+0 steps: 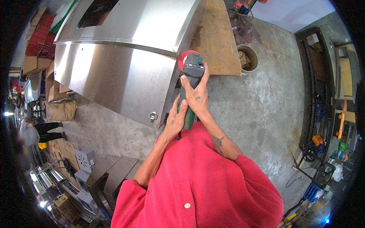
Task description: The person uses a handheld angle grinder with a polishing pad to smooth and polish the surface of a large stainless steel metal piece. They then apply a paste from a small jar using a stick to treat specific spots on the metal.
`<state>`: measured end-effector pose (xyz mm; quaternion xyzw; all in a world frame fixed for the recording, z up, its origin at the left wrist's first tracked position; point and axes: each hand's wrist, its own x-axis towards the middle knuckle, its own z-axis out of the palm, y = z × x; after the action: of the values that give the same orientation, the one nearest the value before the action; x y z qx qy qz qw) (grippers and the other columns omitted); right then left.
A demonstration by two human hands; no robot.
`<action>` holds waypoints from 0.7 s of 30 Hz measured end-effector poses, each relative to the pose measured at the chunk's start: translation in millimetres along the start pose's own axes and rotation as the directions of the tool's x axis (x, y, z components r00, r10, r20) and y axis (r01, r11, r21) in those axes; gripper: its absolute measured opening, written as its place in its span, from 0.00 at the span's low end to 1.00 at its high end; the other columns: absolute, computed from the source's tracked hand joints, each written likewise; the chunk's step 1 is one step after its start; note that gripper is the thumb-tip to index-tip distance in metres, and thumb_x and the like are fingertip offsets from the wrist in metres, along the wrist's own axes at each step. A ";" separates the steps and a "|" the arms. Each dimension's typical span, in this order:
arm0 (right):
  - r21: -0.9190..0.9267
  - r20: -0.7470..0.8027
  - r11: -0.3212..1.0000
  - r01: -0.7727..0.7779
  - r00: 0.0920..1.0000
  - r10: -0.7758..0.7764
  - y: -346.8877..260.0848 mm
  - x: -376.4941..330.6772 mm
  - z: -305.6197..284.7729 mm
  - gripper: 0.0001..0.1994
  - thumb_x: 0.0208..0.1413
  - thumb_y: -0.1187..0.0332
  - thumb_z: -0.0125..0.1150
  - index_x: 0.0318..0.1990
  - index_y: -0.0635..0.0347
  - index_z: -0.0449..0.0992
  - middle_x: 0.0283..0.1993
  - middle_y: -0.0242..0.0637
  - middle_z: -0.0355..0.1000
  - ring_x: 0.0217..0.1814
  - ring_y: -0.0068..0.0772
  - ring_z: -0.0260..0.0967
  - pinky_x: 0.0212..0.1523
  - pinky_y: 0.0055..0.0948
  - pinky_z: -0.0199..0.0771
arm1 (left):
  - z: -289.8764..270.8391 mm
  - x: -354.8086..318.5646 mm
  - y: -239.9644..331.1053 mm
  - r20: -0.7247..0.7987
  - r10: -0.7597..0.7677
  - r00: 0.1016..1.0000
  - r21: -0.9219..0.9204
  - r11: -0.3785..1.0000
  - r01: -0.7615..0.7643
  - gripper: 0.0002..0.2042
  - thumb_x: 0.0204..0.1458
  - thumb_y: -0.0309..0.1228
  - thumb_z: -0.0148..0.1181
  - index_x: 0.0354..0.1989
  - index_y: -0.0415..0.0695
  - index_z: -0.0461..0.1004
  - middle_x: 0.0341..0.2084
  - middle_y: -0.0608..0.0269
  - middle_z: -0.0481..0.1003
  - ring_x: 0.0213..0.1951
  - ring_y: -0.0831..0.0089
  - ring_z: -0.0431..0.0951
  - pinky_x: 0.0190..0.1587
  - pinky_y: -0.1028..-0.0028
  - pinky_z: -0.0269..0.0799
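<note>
Both of my hands are closed round an angle grinder [193, 72] with a dark head, a green body and a red disc [183, 57]. My right hand [199, 93] grips it just behind the head, thumb on top. Lower down, my left hand [175, 118] wraps the rear of the body, close to my red shirt. The disc is at the right edge of a large sheet-metal cabinet [114, 79] with shiny steel faces; whether it touches the metal, I cannot tell. A small round latch [153, 116] sits near the cabinet's lower corner.
A wooden board [218, 41] lies under and right of the cabinet. Beyond it stands a round bin [248, 59] with scraps inside. Dark shelving [310, 91] runs along the right. Cardboard and red crates [40, 36] are at far left, where another person [42, 131] stands.
</note>
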<state>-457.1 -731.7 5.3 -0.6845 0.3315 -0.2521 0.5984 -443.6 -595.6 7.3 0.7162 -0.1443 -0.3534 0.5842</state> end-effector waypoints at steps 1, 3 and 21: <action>-0.040 -0.009 0.997 0.064 0.998 -0.064 0.9 1.2 0.3 0.47 0.71 0.52 0.64 0.83 0.59 0.38 0.62 0.67 0.74 0.63 0.66 0.78 0.62 0.51 0.76 | 0.7 0.4 0.5 -0.004 -0.010 1.000 -0.002 1.000 0.010 0.41 0.74 0.60 0.47 0.78 0.33 0.58 0.65 0.40 0.73 0.66 0.57 0.72 0.69 0.64 0.66; -0.014 0.012 1.000 0.019 1.000 -0.019 -0.7 1.6 -1.2 0.47 0.71 0.53 0.64 0.82 0.59 0.38 0.62 0.68 0.74 0.63 0.67 0.78 0.62 0.51 0.76 | 1.4 1.5 -0.6 -0.010 -0.016 1.000 -0.003 1.000 0.016 0.40 0.74 0.60 0.48 0.78 0.33 0.59 0.64 0.41 0.73 0.65 0.58 0.73 0.67 0.65 0.68; -0.009 0.021 0.999 0.038 0.999 -0.038 -11.4 0.5 -2.4 0.47 0.71 0.53 0.63 0.83 0.59 0.37 0.66 0.68 0.72 0.65 0.67 0.76 0.64 0.52 0.74 | -1.5 -0.1 2.0 -0.003 -0.023 1.000 -0.014 1.000 0.023 0.40 0.74 0.58 0.48 0.78 0.32 0.58 0.65 0.39 0.73 0.67 0.57 0.72 0.69 0.63 0.66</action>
<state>-456.8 -733.0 16.9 -0.6959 0.3133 -0.2545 0.5939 -442.3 -595.0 9.3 0.7143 -0.1326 -0.3599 0.5854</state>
